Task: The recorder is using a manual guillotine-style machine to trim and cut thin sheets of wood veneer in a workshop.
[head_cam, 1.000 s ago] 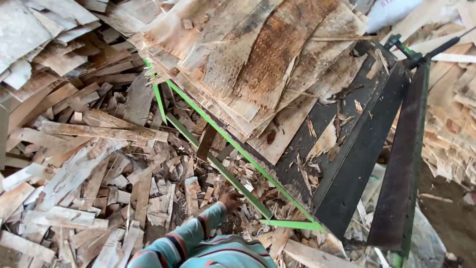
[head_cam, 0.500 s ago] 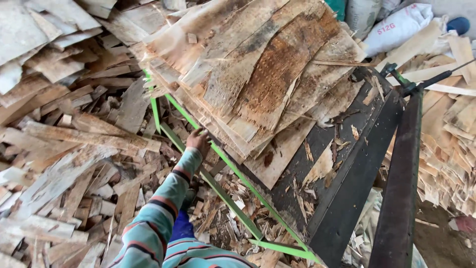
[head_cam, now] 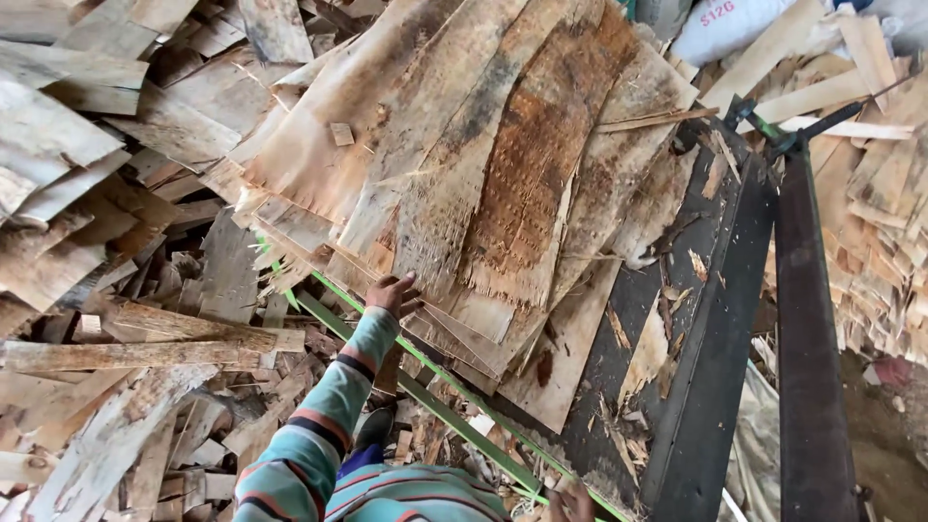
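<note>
Two hands show from where I stand, and they are well apart. The left hand, at the end of a striped teal, pink and cream sleeve, lies palm-down with its fingers loosely spread, the tips resting on the ragged lower edge of a stack of thin, pale and rust-brown wood veneer sheets; I cannot tell whether the fingers curl under that edge or only press on it. The right hand shows only as a few knuckles at the bottom of the view, against the lower end of a bright green metal rail, and whether it grips anything is not clear. The veneer stack lies tilted on a dark, flat metal machine bed, fanning up and away from the left fingers, with its frayed lower edge overhanging the green rail just beside that hand. Right of the stack runs a bare strip of the dark bed, littered with splinters, and beyond it a dark steel beam. Left of and below the hand, a deep heap of broken wood scraps and veneer offcuts crowds close to the rail, leaving little open floor.
</note>
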